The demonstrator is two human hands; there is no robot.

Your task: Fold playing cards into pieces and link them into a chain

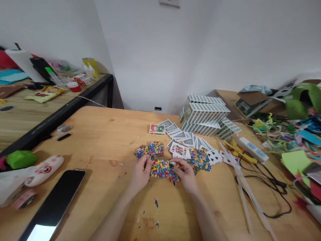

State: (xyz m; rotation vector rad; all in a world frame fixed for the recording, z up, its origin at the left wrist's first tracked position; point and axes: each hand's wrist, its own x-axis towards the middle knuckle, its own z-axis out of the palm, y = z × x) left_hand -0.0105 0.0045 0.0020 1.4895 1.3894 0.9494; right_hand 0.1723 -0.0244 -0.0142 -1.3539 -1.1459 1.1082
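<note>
My left hand (142, 172) pinches the left end of a strip of multicoloured patterned cards (163, 169), low over the wooden table (105, 134). At the strip's other end, my right hand (185, 174) has its thumb and fingers closed on it. Just behind lie more multicoloured cards (155, 148). To the right, patterned cards (200, 159) are spread beneath a face-up court card (181, 150). Grey-backed cards (179, 134) fan out behind them, beside a card box (157, 129). Whether the held strip is one piece or several cards is too small to tell.
Striped green-and-white boxes (207, 113) are stacked at the back right. A power strip (252, 149), black cable (271, 180) and clear glue sticks (244, 187) lie right. A phone (54, 204) and white plush item (45, 170) are at left. Coloured craft scraps (271, 130) crowd the far right.
</note>
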